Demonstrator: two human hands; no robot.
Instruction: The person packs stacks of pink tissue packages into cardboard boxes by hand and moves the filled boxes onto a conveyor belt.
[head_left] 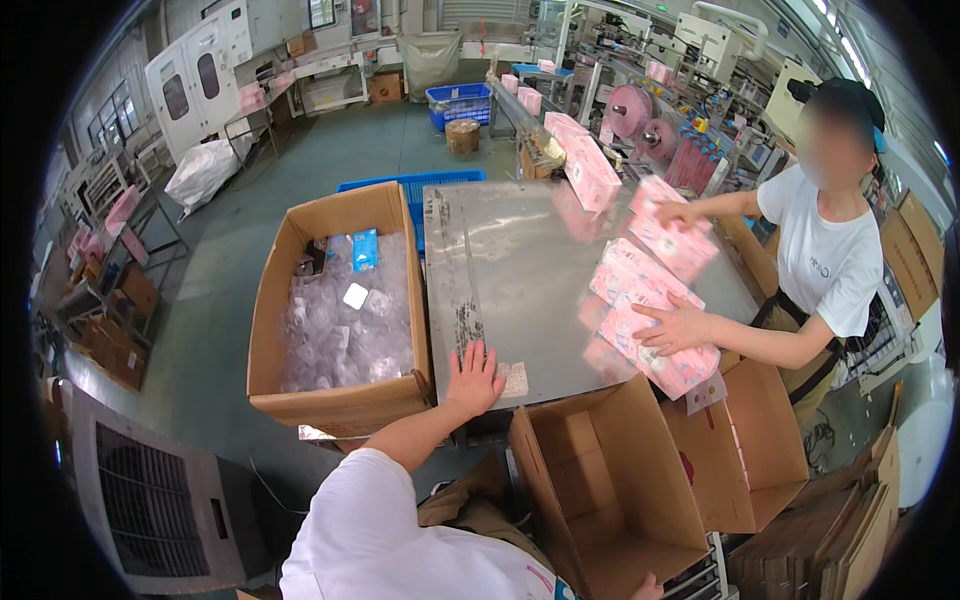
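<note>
My left hand [473,377] lies flat, fingers spread, on the near edge of the steel table [510,260], gripping nothing. My right hand [648,586] shows only at the rim of the empty carton [610,490] below the table; its grip cannot be determined. A co-worker's hands press pink packs [650,310] on the table's right side.

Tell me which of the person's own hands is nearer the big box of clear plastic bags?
Left. The left hand lies flat on the metal table, right beside the box of clear plastic bags. The right hand sits low by the empty carton, farther away.
</note>
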